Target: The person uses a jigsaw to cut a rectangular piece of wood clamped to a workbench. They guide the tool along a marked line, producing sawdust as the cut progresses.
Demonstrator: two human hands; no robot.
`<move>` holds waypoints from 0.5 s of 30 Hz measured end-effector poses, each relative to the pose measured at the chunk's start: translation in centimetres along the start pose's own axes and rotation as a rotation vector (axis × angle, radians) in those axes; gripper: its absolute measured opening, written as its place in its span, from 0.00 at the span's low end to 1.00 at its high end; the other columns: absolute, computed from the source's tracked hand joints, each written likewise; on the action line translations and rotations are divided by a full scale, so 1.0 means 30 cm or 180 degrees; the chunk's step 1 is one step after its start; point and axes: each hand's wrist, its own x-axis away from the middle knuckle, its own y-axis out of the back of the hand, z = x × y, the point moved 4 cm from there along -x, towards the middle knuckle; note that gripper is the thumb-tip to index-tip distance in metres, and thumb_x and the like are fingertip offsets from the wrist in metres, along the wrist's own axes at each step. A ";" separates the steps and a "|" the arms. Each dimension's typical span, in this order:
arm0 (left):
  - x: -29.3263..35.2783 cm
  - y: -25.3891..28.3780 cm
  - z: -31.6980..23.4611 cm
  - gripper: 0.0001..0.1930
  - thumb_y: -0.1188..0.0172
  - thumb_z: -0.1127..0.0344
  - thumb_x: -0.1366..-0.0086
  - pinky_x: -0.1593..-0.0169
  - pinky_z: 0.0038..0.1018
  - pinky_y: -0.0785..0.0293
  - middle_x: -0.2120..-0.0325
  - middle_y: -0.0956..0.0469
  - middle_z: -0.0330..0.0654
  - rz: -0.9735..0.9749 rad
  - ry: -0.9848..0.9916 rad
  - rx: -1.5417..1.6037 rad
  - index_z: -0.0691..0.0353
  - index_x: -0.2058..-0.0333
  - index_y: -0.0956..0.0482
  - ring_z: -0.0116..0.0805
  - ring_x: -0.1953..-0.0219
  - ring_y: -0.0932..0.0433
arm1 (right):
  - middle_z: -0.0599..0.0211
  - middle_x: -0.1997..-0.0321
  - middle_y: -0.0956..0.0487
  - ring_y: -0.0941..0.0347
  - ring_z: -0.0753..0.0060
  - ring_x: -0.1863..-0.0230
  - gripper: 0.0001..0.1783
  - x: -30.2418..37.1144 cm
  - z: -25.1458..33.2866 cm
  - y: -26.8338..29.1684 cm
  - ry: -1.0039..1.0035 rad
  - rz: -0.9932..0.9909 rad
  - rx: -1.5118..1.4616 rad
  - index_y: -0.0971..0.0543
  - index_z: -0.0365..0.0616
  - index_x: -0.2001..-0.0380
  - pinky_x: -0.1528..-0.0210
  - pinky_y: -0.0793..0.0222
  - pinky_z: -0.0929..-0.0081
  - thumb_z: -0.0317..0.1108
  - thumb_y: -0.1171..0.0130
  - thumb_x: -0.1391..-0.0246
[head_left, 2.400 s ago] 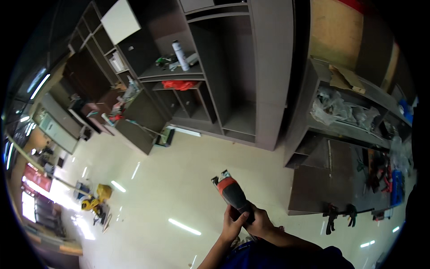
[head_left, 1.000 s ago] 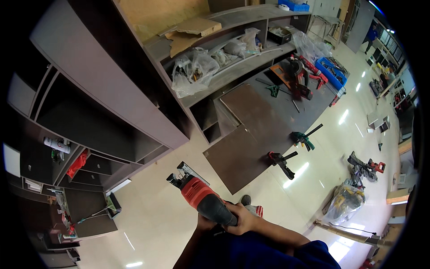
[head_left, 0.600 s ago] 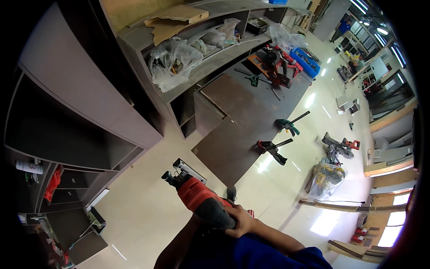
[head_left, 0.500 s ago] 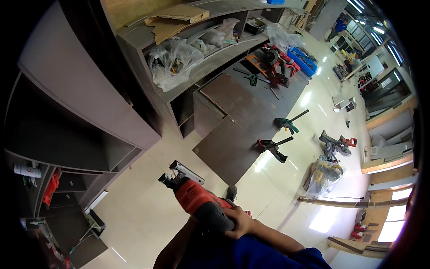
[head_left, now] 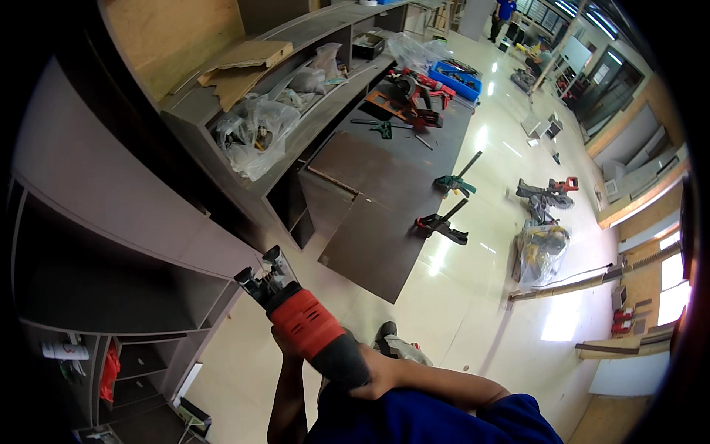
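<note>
A red and black jigsaw [head_left: 309, 324] is raised in front of my body, its metal base and blade end pointing up and to the left. My right hand [head_left: 379, 371] is closed at its rear, the fingers mostly hidden behind the body. Against the left side of the tool, near its front, is my left hand [head_left: 285, 342]; the tool covers most of its fingers. Beyond the jigsaw lies a dark brown board [head_left: 377, 251]. At the board's right edge sit a black and red bar clamp [head_left: 442, 226] and a green bar clamp [head_left: 454, 183].
Grey cabinet frames [head_left: 126, 200] stand at the left. A long shelf unit holds cardboard [head_left: 248, 63] and plastic bags [head_left: 259, 133]. Power tools [head_left: 414, 100] and a blue crate [head_left: 455, 80] are on the far board. A miter saw [head_left: 547, 194] rests on the floor. Two people are far off.
The jigsaw has turned steeper, its front end moving up and left. My left hand has come up alongside its front. My view has turned, shifting the board and shelves.
</note>
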 end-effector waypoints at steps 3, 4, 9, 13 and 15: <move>0.045 0.075 -0.002 0.12 0.34 0.63 0.34 0.57 0.33 0.24 0.63 0.19 0.44 -0.0102 -0.0011 -0.0095 0.60 0.56 0.22 0.37 0.60 0.19 | 0.51 0.58 0.19 0.20 0.46 0.57 0.28 -0.014 0.041 -0.037 -0.0099 0.0015 0.0091 0.28 0.37 0.49 0.54 0.24 0.57 0.34 0.33 0.54; 0.069 0.089 0.002 0.12 0.34 0.63 0.34 0.57 0.33 0.24 0.63 0.19 0.44 -0.0099 0.0012 -0.0100 0.60 0.56 0.22 0.37 0.61 0.19 | 0.50 0.59 0.19 0.20 0.45 0.58 0.32 -0.010 0.040 -0.059 0.0121 -0.0100 0.0179 0.32 0.36 0.45 0.55 0.24 0.57 0.32 0.34 0.54; 0.138 0.144 0.013 0.11 0.35 0.62 0.34 0.59 0.33 0.24 0.64 0.18 0.44 -0.0018 0.0116 -0.0204 0.60 0.58 0.21 0.36 0.62 0.19 | 0.47 0.56 0.20 0.21 0.42 0.54 0.37 0.031 0.011 -0.078 0.0413 0.0014 -0.0101 0.35 0.37 0.41 0.52 0.25 0.55 0.31 0.35 0.55; 0.124 0.151 -0.001 0.10 0.35 0.61 0.34 0.61 0.33 0.24 0.66 0.18 0.44 0.0014 0.0126 -0.0299 0.60 0.60 0.21 0.36 0.64 0.18 | 0.53 0.65 0.21 0.21 0.48 0.62 0.18 0.018 0.032 -0.070 0.0343 -0.0130 -0.0349 0.26 0.40 0.61 0.60 0.26 0.57 0.35 0.33 0.53; 0.105 0.139 -0.011 0.10 0.35 0.60 0.34 0.62 0.33 0.24 0.66 0.18 0.44 0.0017 0.0121 -0.0332 0.60 0.60 0.20 0.36 0.64 0.18 | 0.53 0.66 0.22 0.21 0.48 0.62 0.17 0.017 0.045 -0.058 0.0413 -0.0127 -0.0435 0.26 0.41 0.61 0.61 0.27 0.57 0.34 0.33 0.52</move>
